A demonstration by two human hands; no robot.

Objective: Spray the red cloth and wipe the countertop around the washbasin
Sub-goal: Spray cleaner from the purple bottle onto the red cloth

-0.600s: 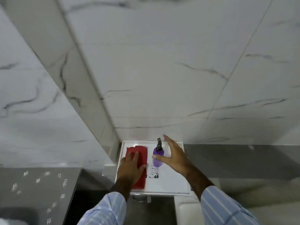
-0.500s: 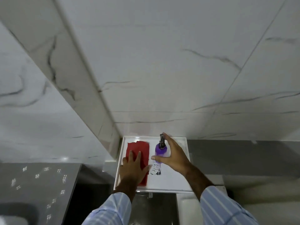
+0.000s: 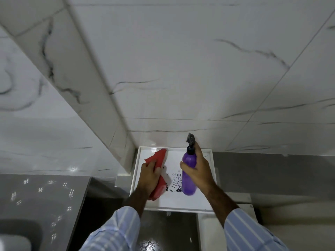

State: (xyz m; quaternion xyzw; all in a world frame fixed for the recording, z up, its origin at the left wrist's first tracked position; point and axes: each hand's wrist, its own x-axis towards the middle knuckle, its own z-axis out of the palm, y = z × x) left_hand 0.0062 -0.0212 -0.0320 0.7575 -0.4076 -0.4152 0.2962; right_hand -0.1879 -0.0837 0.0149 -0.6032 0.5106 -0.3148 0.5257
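A red cloth (image 3: 159, 158) is bunched in my left hand (image 3: 149, 175), its far end sticking up and its near end hanging below my fingers. My right hand (image 3: 198, 169) is wrapped around a purple spray bottle (image 3: 188, 178) with a black nozzle, held upright and lifted off the white tray (image 3: 183, 204). Both hands hover over that tray, which sits against the marble-tiled wall. A black printed mark shows on the tray between the cloth and the bottle.
A grey countertop (image 3: 41, 201) with light reflections lies at the lower left, with the dark rim of a washbasin (image 3: 20, 230) at the corner. A marble wall corner juts out left of the tray. Grey wall band (image 3: 272, 171) runs to the right.
My left hand was flat on the cloth; now it has gathered and lifted it. My right hand closed around the spray bottle and raised it. The view tilted closer.
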